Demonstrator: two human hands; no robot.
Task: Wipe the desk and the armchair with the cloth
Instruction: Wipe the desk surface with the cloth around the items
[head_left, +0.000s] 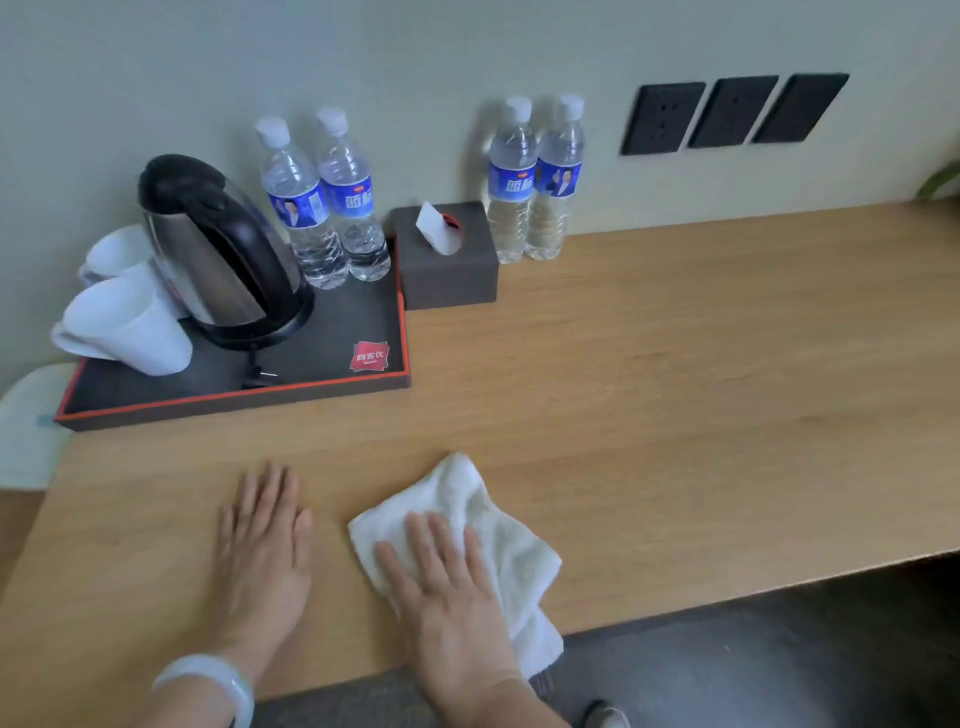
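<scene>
A white cloth (498, 535) lies spread on the light wooden desk (675, 415) near its front edge, one corner hanging over the edge. My right hand (447, 587) presses flat on the cloth's near left part, fingers apart. My left hand (262, 545) rests flat on the bare desk to the left of the cloth, not touching it; a pale bangle is on that wrist. No armchair is in view.
A dark tray (234, 400) with a red rim at the back left holds a kettle (218, 249), two white cups (130, 322) and two water bottles (322, 202). A tissue box (447, 270) and two more bottles (535, 182) stand by the wall. Wall sockets (727, 111) are at the right.
</scene>
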